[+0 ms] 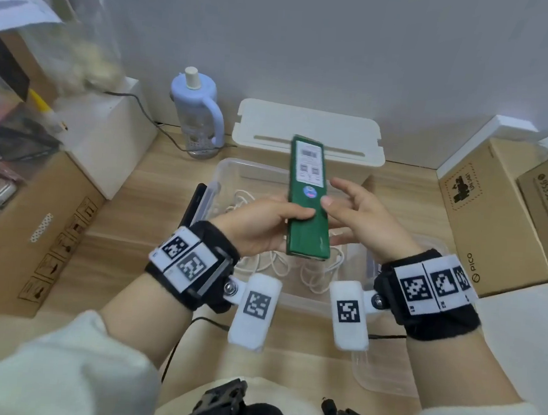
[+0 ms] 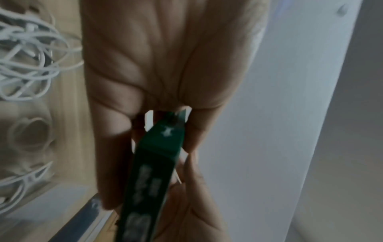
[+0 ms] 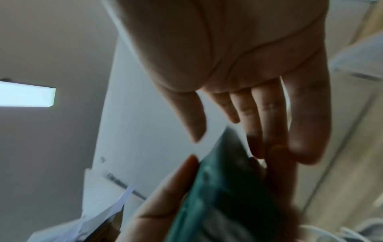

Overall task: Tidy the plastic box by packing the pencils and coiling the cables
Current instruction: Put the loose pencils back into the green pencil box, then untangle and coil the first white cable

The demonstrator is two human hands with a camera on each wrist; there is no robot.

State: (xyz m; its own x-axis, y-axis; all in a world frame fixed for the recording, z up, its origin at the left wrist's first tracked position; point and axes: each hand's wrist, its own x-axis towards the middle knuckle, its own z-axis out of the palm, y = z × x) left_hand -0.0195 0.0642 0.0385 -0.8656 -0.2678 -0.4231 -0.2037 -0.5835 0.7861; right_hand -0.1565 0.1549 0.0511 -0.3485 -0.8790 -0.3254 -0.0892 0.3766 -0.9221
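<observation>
Fingers and thumb of the left hand (image 1: 259, 219) are wrapped round the lower half of a green pencil box (image 1: 307, 196), held up above the clear plastic box (image 1: 226, 168). The right hand (image 1: 360, 213) is kept loose and spread, nothing gripped, with a fingertip just touching the box's right edge. The long axis runs away from the body, near end tipped toward the wrists, so the near flap looks easiest reached by the right hand. White cables (image 1: 281, 266) are left tangled in the tub below. The folded end flap is only shown by the left wrist view; the barcode label only from the head view.
</observation>
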